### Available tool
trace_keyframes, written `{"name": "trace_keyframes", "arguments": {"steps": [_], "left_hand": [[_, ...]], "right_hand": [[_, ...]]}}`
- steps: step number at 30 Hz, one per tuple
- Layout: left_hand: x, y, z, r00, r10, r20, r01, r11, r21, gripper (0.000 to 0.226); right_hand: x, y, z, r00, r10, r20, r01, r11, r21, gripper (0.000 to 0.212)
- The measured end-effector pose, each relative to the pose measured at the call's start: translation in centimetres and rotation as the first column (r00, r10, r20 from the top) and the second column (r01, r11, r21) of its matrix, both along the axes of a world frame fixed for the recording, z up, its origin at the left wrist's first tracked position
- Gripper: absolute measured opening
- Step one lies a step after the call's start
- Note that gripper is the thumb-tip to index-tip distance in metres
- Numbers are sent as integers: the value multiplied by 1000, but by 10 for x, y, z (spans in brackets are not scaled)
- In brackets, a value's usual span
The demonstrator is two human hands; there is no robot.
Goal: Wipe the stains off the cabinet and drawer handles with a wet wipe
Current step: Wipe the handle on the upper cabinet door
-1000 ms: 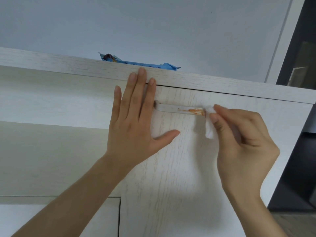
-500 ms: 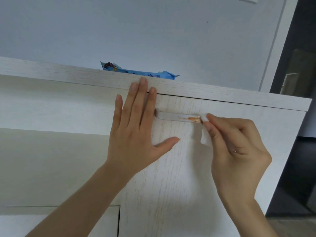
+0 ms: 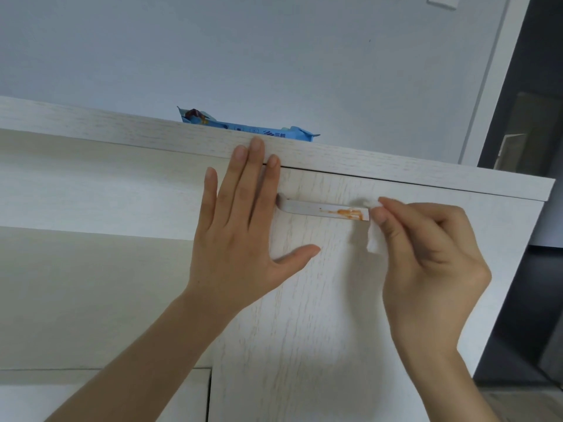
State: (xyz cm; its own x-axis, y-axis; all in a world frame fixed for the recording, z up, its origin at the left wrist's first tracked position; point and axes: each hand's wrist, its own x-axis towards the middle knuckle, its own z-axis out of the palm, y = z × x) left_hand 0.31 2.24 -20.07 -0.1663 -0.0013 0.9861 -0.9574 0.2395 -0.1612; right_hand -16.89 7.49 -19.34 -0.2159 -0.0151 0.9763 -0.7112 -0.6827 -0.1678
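Note:
A white handle [image 3: 304, 207] runs across the top of the pale wood cabinet door [image 3: 320, 315]. An orange stain [image 3: 347, 213] smears its right part. My right hand [image 3: 426, 257] pinches a folded white wet wipe [image 3: 374, 236] and holds it against the handle's right end. My left hand [image 3: 240, 236] lies flat on the door just left of the handle, fingers straight and reaching up to the cabinet's top board [image 3: 426, 178].
A blue pack of wet wipes [image 3: 253, 129] lies on the cabinet top against the grey wall. An open shelf recess [image 3: 91, 284] sits left of the door. A dark doorway [image 3: 536, 132] opens at the right, past the cabinet's side.
The view has shifted slightly. My right hand and the wipe stay at the handle's right end with small movement; the stain is still there. My left hand has not moved.

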Motion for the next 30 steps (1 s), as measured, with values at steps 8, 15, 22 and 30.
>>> {"name": "trace_keyframes", "arguments": {"steps": [8, 15, 22, 30], "left_hand": [[0, 0, 0, 1000, -3, -3, 3, 1000, -3, 94], [0, 0, 0, 1000, 2, -5, -2, 1000, -11, 94], [1, 1, -1, 1000, 7, -8, -7, 1000, -3, 93], [0, 0, 0, 1000, -2, -11, 2, 1000, -13, 93]], "right_hand": [[0, 1, 0, 988, 120, 99, -121, 993, -1, 22], [1, -2, -6, 999, -41, -8, 40, 998, -39, 18], [8, 3, -8, 998, 15, 66, -14, 1000, -27, 17], [9, -1, -7, 1000, -4, 30, 6, 999, -44, 19]]}}
